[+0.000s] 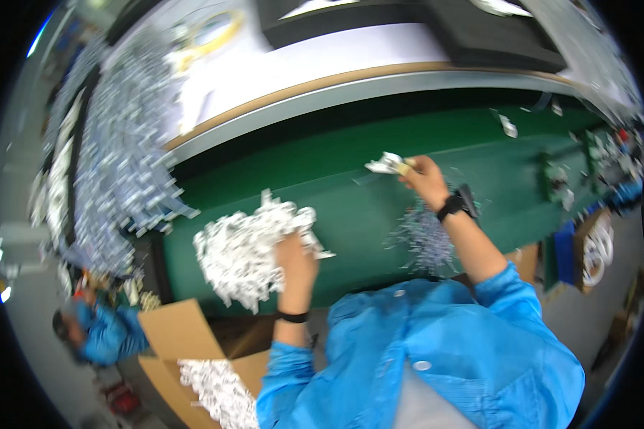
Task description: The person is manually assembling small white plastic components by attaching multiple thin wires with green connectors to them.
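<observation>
Green bench (358, 247) runs across my view, pale shelf (315, 53) beyond it, silvery strips (132, 136) draped at left. I see left hand (297, 263) at right side of white pile (240, 250) on bench; fingers hidden and blurred, so I can't tell how far open or whether gripping. Right hand (426, 182), over bench, pinches small white piece (385, 164), fingers closed on it, well right of pile. Thin bits (426, 242) lie near right wrist. Open carton (180, 330) by near edge holds more white stuff (218, 392).
</observation>
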A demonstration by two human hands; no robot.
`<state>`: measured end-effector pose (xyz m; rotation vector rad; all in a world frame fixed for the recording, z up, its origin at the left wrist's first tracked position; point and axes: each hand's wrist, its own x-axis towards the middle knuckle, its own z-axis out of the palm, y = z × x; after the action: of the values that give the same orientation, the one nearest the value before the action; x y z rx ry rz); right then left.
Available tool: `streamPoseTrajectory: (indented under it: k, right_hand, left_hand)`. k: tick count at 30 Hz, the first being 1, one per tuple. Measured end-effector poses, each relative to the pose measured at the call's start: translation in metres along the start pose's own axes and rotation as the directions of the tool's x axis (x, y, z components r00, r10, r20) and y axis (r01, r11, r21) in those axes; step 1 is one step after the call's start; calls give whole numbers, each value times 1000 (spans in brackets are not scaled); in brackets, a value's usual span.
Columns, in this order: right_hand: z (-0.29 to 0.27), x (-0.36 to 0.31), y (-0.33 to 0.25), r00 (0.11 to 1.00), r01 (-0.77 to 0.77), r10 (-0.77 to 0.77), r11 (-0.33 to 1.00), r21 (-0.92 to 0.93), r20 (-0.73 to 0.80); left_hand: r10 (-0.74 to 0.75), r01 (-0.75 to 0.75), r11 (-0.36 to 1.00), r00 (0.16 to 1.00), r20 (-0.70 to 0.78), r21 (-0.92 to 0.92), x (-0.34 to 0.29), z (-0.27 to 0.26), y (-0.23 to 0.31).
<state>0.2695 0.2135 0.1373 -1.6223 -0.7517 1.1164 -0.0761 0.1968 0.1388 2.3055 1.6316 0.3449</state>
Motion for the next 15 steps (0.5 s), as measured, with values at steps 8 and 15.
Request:
streamPoseTrajectory:
  k: [8,15]
  right_hand:
    - [-149,-47,27,915,-15,-9,998,-57,-402]
    - [-202,-105,134,922,-167,98,974,-156,-376]
  left_hand:
    - [-159,126,946,983,92,297,-16,1,-69]
    - [-110,69,905,991,74,419,-15,12,-43]
